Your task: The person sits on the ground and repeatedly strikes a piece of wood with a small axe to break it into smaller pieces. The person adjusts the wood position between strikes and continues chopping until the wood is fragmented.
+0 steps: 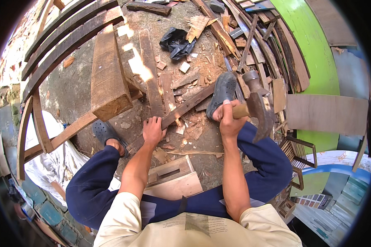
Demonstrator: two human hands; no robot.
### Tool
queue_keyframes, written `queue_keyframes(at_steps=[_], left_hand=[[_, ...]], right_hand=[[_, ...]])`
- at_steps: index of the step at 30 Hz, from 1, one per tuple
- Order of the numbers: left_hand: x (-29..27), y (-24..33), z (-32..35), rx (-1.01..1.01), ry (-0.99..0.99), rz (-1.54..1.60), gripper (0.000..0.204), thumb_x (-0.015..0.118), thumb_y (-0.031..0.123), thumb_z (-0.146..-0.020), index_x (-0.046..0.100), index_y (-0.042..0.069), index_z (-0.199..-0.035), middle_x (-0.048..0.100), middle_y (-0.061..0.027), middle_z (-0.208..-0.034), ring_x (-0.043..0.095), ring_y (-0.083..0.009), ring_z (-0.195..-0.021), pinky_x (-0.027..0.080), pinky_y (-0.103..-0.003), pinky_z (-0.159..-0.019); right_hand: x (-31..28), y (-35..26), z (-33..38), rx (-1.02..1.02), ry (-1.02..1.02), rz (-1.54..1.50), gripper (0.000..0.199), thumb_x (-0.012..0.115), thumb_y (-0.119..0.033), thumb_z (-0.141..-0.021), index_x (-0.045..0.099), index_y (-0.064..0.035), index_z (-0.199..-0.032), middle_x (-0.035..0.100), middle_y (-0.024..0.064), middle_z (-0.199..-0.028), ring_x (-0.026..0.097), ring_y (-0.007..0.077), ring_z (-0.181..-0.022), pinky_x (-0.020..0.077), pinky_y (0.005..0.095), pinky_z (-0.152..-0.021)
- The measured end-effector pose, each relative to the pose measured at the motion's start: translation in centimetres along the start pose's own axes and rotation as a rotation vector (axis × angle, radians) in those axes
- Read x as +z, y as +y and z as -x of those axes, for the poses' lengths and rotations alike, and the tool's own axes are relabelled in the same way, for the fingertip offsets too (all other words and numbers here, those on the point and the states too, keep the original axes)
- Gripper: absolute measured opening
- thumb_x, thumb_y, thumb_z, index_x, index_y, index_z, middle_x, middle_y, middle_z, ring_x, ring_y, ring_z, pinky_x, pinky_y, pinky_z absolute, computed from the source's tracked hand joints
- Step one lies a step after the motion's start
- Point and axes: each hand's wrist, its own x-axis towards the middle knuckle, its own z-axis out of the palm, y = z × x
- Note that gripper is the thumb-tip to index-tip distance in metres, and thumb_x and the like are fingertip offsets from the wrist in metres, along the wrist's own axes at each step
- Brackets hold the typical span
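My right hand (230, 123) is closed round the wooden handle of a claw hammer (260, 109). The hammer is raised over my right knee, its metal head out to the right. My left hand (153, 131) grips a long dark wooden batten (189, 105) lying aslant on the ground between my feet. The batten's far right end lies against my right shoe (223, 92), and its near left end reaches toward my left shoe (107, 131). Wood chips (193, 131) are scattered just beyond my left hand.
A thick wooden block (109, 78) rests on a slatted wooden frame (66, 138) at left. Loose planks (151, 70) and a black plastic bag (177, 43) lie ahead. Piled boards (272, 49) and a green panel (309, 41) line the right. A wooden box (173, 181) sits between my legs.
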Motion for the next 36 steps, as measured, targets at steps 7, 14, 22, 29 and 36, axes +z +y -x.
queue_keyframes(at_steps=[7, 14, 22, 29, 36], left_hand=[[-0.2, 0.5, -0.4, 0.046, 0.046, -0.009, 0.05, 0.076, 0.039, -0.078, 0.055, 0.012, -0.114, 0.054, -0.0067, -0.108, 0.053, -0.0256, -0.11, 0.041, -0.047, -0.097], [-0.2, 0.2, 0.0, -0.013, 0.006, -0.01, 0.05, 0.076, 0.041, -0.077, 0.057, 0.011, -0.114, 0.057, -0.0076, -0.109, 0.054, -0.0264, -0.111, 0.04, -0.047, -0.098], [-0.5, -0.1, 0.1, -0.001, 0.003, -0.006, 0.051, 0.076, 0.039, -0.078, 0.056, 0.011, -0.114, 0.055, -0.0076, -0.109, 0.053, -0.0257, -0.111, 0.04, -0.048, -0.098], [-0.3, 0.6, 0.2, -0.004, 0.007, -0.003, 0.051, 0.077, 0.038, -0.076, 0.056, 0.011, -0.113, 0.056, -0.0077, -0.107, 0.055, -0.0266, -0.11, 0.04, -0.048, -0.099], [0.0, -0.3, 0.1, 0.003, -0.016, -0.038, 0.051, 0.077, 0.039, -0.077, 0.055, 0.011, -0.113, 0.055, -0.0076, -0.107, 0.054, -0.026, -0.11, 0.04, -0.048, -0.1]], right_hand=[[1.4, 13.1, 5.0, -0.142, 0.003, 0.441, 0.019, 0.064, -0.017, -0.089, 0.065, 0.0007, -0.083, 0.063, 0.0081, -0.063, 0.056, 0.0179, -0.046, 0.0479, 0.0359, -0.048], [-0.8, 7.3, 0.3, 0.219, -0.062, 0.733, 0.028, 0.066, -0.025, -0.084, 0.065, 0.0028, -0.08, 0.064, 0.016, -0.069, 0.063, 0.0274, -0.064, 0.0482, 0.0385, -0.06], [0.2, 4.8, 3.3, -0.736, -0.28, 0.88, 0.016, 0.068, -0.017, -0.084, 0.065, -0.002, -0.087, 0.06, 0.0096, -0.065, 0.061, 0.0277, -0.062, 0.0513, 0.0361, -0.06], [-1.5, 13.6, 7.6, 0.45, -0.289, 1.111, 0.029, 0.067, -0.026, -0.08, 0.071, -0.0055, -0.1, 0.068, 0.0277, -0.088, 0.068, 0.0452, -0.081, 0.0518, 0.053, -0.075], [1.6, 8.0, 7.6, -0.44, -0.294, 0.657, 0.018, 0.072, -0.015, -0.077, 0.057, -0.008, -0.07, 0.058, 0.0116, -0.058, 0.062, 0.0305, -0.054, 0.0495, 0.041, -0.053]])
